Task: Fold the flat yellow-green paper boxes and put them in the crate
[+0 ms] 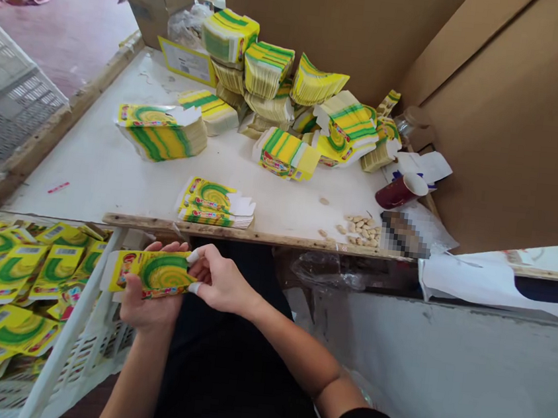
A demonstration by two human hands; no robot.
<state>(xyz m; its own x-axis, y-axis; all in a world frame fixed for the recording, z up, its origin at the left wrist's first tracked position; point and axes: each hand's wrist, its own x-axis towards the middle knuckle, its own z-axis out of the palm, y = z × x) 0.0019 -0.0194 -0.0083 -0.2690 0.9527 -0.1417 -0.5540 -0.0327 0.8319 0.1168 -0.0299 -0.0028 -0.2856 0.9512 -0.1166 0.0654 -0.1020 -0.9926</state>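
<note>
A yellow-and-green printed carton (160,272) lies across my left hand (151,309), which is closed round it from below with the thumb over its lower edge. At the carton's right end, my right hand (224,278) pinches it between thumb and fingers; white coverings sit on those fingertips. The carton looks flat, with a white flap at its left end. Just above, at the table's front edge, lies a small pile of flat cartons (214,202). What the carton holds, if anything, cannot be seen.
The white table (97,183) has a wooden edge and bears bundled carton stacks (164,134). To the right are peanuts (364,229), a dark red mug (400,190) and cardboard panels (511,127). A white plastic crate (75,320) of filled-looking cartons (13,274) stands at left.
</note>
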